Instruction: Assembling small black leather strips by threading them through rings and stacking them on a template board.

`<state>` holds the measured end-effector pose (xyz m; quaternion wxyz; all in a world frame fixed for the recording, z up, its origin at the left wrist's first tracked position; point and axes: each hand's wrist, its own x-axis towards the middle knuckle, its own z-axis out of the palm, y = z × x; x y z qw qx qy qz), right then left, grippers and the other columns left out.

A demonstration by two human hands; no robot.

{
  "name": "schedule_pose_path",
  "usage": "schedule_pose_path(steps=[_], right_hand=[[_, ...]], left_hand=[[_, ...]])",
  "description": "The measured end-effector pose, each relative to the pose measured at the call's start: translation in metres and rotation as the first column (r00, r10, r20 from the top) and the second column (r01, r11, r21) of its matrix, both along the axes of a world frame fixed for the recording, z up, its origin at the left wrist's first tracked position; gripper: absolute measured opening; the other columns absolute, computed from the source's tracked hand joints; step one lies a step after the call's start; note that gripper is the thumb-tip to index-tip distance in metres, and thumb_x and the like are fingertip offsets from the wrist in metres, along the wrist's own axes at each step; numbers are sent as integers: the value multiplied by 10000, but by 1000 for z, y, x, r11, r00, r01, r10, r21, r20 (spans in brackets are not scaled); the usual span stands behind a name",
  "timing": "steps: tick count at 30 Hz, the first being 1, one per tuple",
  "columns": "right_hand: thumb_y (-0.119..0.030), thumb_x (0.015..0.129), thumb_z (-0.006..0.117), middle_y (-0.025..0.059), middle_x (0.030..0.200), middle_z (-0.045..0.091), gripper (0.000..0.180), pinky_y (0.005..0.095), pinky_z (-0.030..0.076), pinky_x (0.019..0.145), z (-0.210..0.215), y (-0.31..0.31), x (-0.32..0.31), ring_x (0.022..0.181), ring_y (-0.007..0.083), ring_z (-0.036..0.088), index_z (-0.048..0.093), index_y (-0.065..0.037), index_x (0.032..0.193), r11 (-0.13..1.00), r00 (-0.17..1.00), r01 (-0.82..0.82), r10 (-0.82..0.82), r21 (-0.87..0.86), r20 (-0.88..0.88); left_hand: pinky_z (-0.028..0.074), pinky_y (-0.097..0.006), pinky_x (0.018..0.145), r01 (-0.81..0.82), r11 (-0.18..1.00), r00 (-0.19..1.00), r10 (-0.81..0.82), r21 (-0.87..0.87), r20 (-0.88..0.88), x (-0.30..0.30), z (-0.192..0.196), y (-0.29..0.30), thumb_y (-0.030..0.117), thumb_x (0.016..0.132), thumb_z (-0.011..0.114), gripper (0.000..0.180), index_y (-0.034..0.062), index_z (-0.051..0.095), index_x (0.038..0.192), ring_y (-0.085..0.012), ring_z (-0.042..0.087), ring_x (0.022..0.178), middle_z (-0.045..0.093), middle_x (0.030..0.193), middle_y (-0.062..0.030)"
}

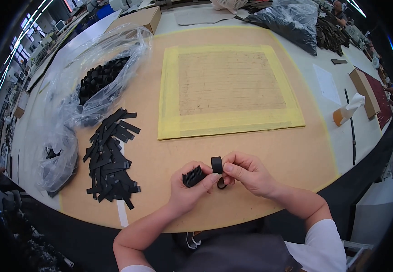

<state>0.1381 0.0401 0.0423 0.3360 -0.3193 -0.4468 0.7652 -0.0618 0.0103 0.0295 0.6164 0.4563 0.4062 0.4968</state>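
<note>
My left hand (185,194) is closed around a stack of short black strips (192,177), whose ends fan up like comb teeth between thumb and fingers. Its thumb tip also meets a black strip bent into a loop (216,165). The thumb and forefinger of my right hand (250,176) pinch that loop from the other side. A small dark curve of strip (222,183) shows just below the fingertips; whether it belongs to the same strip I cannot tell. On the left lies a loose pile of flat black strips (110,165).
A clear plastic bag (130,43) holding many black loops (99,81) stands at the far left. Ahead lies a board edged in yellow tape (232,126). To the right are a spray bottle (348,110), a thin black rod (353,136) and a cardboard piece (364,93).
</note>
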Motion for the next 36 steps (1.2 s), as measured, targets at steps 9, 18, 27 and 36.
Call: schedule_pose_path(steps=[9, 18, 27, 36], right_hand=[[-216, 963, 599, -5, 873, 613, 188, 240, 484, 728, 2, 3, -4, 785, 59, 561, 591, -34, 1010, 997, 1000, 27, -27, -66, 0], [-151, 917, 659, 21, 833, 642, 143, 263, 497, 684, -5, 11, 2, 754, 92, 598, 631, -22, 973, 987, 992, 114, -119, 114, 35], [-114, 880, 675, 47, 799, 614, 102, 270, 482, 664, 14, 17, 18, 721, 133, 586, 632, -21, 873, 764, 847, -330, -19, 554, 531], [-333, 1010, 426, 114, 927, 618, 330, 392, 411, 936, 174, -42, -50, 1036, 293, 554, 589, -60, 924, 826, 383, 22, 513, 563, -768]], left_hand=[[455, -193, 559, 1, 999, 999, 2, 51, -51, -1, -10, 4, 55, 854, 718, 113, 16, 623, 899, -46, 568, 643, 619, 769, -7], [458, -203, 631, -17, 993, 982, 38, 113, -183, -1, -9, 8, 83, 883, 690, 88, 25, 634, 920, -60, 582, 708, 634, 788, -3], [478, -224, 733, -45, 994, 977, 64, 98, -202, -8, -24, 27, 157, 938, 631, 175, 27, 615, 1054, -76, 608, 849, 689, 964, -50], [545, -330, 838, -73, 995, 996, 71, 63, 46, -7, -25, 30, 119, 964, 575, 287, -49, 529, 1193, -229, 667, 947, 661, 1061, -163]])
